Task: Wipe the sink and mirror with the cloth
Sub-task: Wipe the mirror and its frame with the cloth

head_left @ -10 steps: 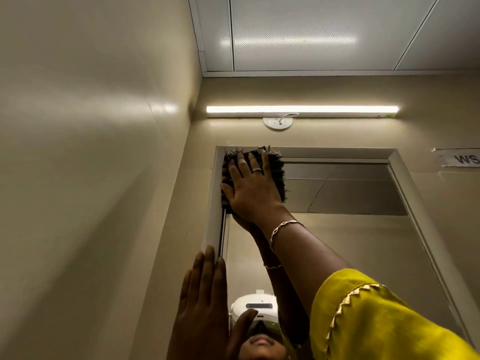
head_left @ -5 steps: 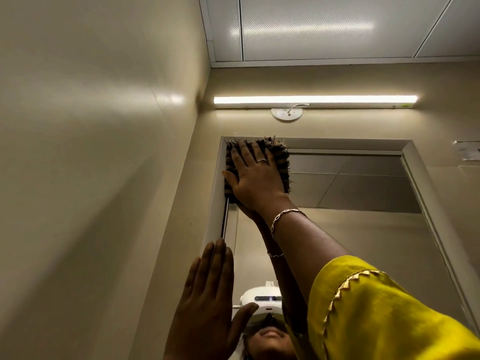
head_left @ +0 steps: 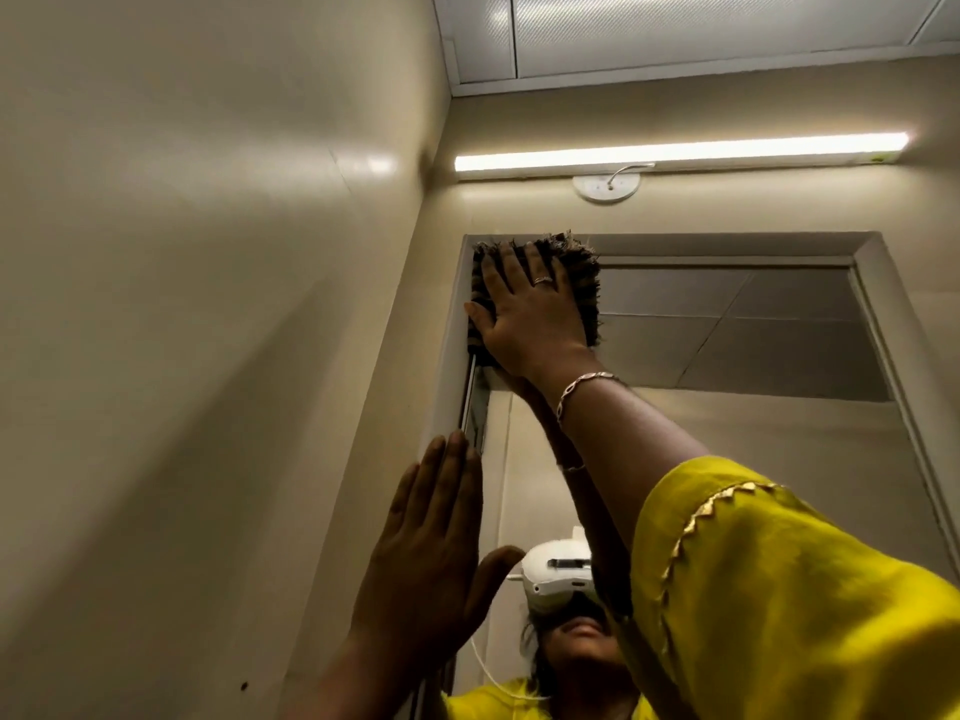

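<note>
A dark fringed cloth (head_left: 584, 275) is pressed flat against the top left corner of the framed mirror (head_left: 753, 356). My right hand (head_left: 530, 319) lies spread over the cloth, palm on it, with a yellow sleeve and a bracelet on that arm. My left hand (head_left: 431, 553) rests flat and open against the mirror's left frame, lower down, holding nothing. The sink is out of view. The mirror reflects my arm, a white headset and the ceiling.
A beige wall (head_left: 182, 304) runs close on the left and meets the mirror wall in a corner. A lit tube lamp (head_left: 680, 150) and a round white fitting (head_left: 606, 187) hang above the mirror frame (head_left: 893, 324). Ceiling panels sit overhead.
The view has tilted and shifted, so the mirror sits further right in it. My right hand and the cloth stay at the top left corner. My left hand stays flat on the frame.
</note>
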Tool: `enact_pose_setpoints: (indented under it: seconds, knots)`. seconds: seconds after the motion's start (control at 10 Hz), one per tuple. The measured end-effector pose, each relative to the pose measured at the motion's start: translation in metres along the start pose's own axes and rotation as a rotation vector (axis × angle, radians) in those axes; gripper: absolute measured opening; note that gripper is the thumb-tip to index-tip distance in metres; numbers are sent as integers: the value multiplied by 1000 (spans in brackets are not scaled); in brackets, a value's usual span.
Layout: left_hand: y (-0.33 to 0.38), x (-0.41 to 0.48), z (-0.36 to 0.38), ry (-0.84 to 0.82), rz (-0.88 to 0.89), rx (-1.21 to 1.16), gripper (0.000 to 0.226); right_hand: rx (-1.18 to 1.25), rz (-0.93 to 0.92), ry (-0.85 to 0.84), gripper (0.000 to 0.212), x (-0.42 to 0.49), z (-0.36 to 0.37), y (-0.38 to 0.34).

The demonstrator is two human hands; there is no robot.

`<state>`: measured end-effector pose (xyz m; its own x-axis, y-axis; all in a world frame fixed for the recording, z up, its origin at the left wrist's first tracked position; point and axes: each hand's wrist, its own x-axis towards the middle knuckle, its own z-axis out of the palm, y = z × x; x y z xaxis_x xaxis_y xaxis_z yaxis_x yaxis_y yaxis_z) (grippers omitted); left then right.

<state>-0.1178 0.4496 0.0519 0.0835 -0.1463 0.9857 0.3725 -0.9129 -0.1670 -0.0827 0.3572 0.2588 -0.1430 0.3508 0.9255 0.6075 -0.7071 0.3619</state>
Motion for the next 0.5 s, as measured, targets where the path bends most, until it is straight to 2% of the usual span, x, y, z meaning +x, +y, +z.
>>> enact_pose_setpoints:
  seconds: [0.5]
  knots:
    - [2,-1,-2,22,14,-30,79,-19,14,2,58,-1,-2,-2]
